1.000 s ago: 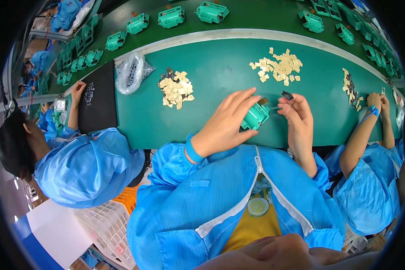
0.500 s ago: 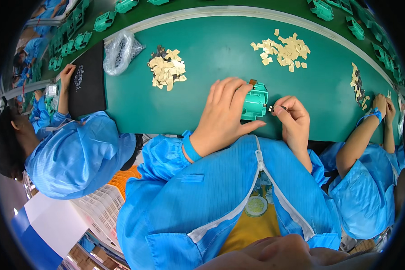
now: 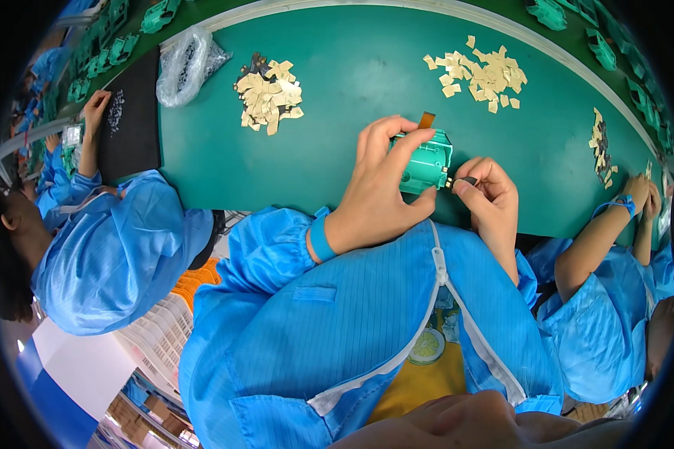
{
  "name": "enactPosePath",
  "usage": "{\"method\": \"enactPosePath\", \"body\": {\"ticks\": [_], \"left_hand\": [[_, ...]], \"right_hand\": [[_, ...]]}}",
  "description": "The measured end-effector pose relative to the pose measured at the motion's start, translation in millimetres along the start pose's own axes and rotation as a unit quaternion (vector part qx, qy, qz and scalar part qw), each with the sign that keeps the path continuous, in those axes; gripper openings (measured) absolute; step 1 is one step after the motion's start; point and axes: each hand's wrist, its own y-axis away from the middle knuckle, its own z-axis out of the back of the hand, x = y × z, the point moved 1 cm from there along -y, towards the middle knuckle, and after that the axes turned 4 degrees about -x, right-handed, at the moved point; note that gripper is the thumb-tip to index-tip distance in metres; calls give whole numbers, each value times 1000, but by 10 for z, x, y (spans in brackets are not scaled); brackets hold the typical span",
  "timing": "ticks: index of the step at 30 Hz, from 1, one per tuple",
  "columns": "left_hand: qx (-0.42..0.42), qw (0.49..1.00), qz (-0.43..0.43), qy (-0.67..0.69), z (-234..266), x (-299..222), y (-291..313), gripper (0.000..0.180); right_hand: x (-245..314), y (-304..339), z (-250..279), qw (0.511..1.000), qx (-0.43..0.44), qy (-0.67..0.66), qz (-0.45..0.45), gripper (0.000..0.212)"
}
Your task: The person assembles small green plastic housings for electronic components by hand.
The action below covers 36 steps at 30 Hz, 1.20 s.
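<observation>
My left hand (image 3: 378,183) grips a green plastic housing (image 3: 428,162) from its left side, thumb at the near edge and fingers at the far edge. An orange-brown flex strip (image 3: 426,120) sticks up from the housing's far end. Close to the housing's right edge, my right hand (image 3: 490,191) pinches a small dark piece (image 3: 466,180) between thumb and fingertips. A small light-coloured end of that piece points at the housing; whether it touches cannot be made out.
Piles of cream-coloured pieces lie on the green table (image 3: 337,82): one on the left (image 3: 271,97), one on the right (image 3: 487,75). A clear bag (image 3: 187,67) stands by a black mat (image 3: 131,123). Co-workers sit at both sides. Green housings (image 3: 547,13) line the belt beyond.
My left thumb has closed in on the housing's near edge. The flex strip now stands up further at the far end. The view has shifted slightly.
</observation>
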Motion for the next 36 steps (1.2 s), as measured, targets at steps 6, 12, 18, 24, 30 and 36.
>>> {"method": "enactPosePath", "body": {"ticks": [6,12,18,24,30,36], "left_hand": [[-2,1000,5,-3,15,15,11,66],[7,1000,13,-1,17,38,15,64],[7,1000,11,-5,13,37,14,62],[5,1000,11,-18,-9,48,21,59],[1,1000,6,-23,-27,34,21,58],[-34,998,-30,-34,-59,31,7,57]], "right_hand": [[-6,-9,-47,1000,2,-8,-6,18],[-1,-6,-91,999,-7,33,1,17],[19,-2,-107,998,-19,64,-3,17],[21,-7,-126,998,-24,64,-6,18],[35,-3,-106,998,-22,59,-7,20],[20,3,-106,997,-25,69,2,20]]}}
